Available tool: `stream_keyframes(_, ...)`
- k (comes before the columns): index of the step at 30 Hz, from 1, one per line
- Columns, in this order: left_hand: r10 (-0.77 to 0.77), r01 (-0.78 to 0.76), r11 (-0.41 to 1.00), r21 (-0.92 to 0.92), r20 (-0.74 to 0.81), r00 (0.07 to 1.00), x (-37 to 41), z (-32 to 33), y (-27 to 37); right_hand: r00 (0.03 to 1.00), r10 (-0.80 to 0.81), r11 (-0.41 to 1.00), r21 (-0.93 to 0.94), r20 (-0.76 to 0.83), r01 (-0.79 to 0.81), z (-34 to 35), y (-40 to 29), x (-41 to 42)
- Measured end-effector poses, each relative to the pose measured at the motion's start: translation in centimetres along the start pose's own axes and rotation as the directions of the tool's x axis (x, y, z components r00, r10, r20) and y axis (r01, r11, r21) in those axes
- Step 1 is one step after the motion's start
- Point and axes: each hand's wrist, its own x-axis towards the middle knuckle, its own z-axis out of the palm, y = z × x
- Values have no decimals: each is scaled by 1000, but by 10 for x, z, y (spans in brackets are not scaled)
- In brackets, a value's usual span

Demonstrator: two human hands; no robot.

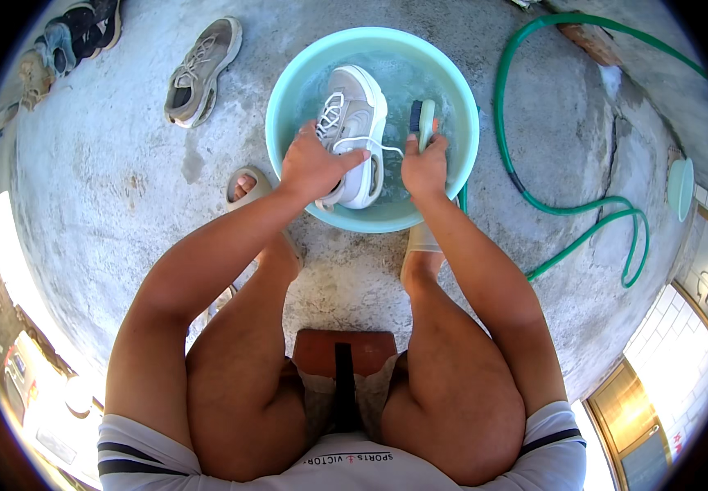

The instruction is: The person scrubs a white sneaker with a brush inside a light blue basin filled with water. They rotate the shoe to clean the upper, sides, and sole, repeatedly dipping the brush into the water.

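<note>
A light green plastic basin point(472, 132) holding shallow water sits on the concrete in front of me. My left hand point(317, 161) grips a grey and white sneaker point(357, 107) by its side, thumb over the heel part; the toe points away from me and the sole's edge faces right. In my right hand point(426, 166) is a scrub brush point(427, 116) with a pale green handle and dark bristles that face left towards the sneaker, apart from it. A loose white shoelace point(375, 142) stretches from the sneaker to my right hand.
A second, dirtier sneaker point(197, 73) lies on the concrete floor point(102, 153) at the left, with more shoes point(74, 37) beyond. A green hose point(501, 110) curls at the right, near a small green basin point(680, 189). My feet, in slides, are at the large basin's near side.
</note>
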Motion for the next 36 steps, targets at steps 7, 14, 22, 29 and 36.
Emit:
stream_keyframes(7, 27, -25, 999, -43, 54, 998, 17, -2, -11, 976, -214, 977, 0, 50, 214, -10, -21, -31)
stream_keyframes(14, 34, 19, 965, -262, 199, 979, 14, -12, -9, 917, -388, 921, -18, -94, 388, -28, -39, -13)
stream_keyframes(22, -68, 129, 942, -308, 203, 977, 20, -9, -8, 961, -276, 961, 23, -10, 276, -3, -5, -16)
stream_keyframes(29, -44, 186, 883, -432, 318, 947, 24, -11, -12, 756, -649, 745, -131, 81, 654, -27, -45, -31)
stream_keyframes(36, -23, 117, 935, -334, 270, 963, 26, -7, -12, 928, -344, 933, -165, -146, 320, -11, 4, 10)
